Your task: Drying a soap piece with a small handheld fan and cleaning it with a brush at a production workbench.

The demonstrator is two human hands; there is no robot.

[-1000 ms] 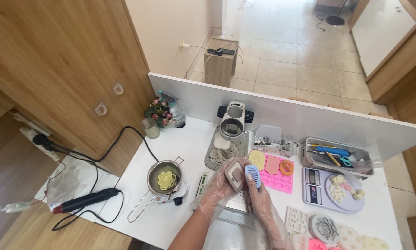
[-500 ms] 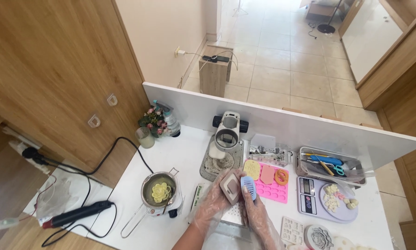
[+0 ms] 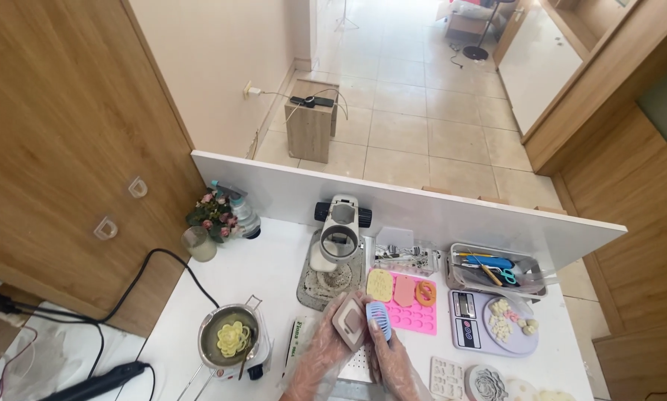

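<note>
Lying far out to the left of the fingers, a black corded tool (image 3: 88, 384) rests on a low white ledge, and its cable loops up toward the wooden wall. Nearer, still left of the gloved left hand (image 3: 326, 353), a small metal pot (image 3: 229, 339) sits on the white table (image 3: 274, 275) with a yellow flower-shaped piece (image 3: 229, 338) inside it; beyond the pot, farther from the fingers, stand a little glass (image 3: 198, 243) and a bunch of pink flowers (image 3: 213, 214). The left hand wears a clear plastic glove, and its fingers are clamped around a beige square mould (image 3: 349, 321), held upright just above the table edge. Straight past the fingertips, away from the person, a white stand-mounted device (image 3: 339, 238) rises from a grey mat (image 3: 320, 284). Just beside the beige mould, touching or nearly touching it, the gloved right hand (image 3: 393, 360) has its fingers closed on a small blue slotted piece (image 3: 379, 321). Immediately beyond the right fingers lies a pink silicone mould tray (image 3: 415, 312) carrying a yellow piece, a pink piece and an orange ring. To the right of the fingers come a kitchen scale (image 3: 467, 319) with a lilac plate (image 3: 512, 323) of small white pieces, and behind it a clear box (image 3: 497, 267) of tools. Close to the right wrist, low at the picture's edge, lie pale moulds (image 3: 452, 371), one with a rose pattern.
</note>
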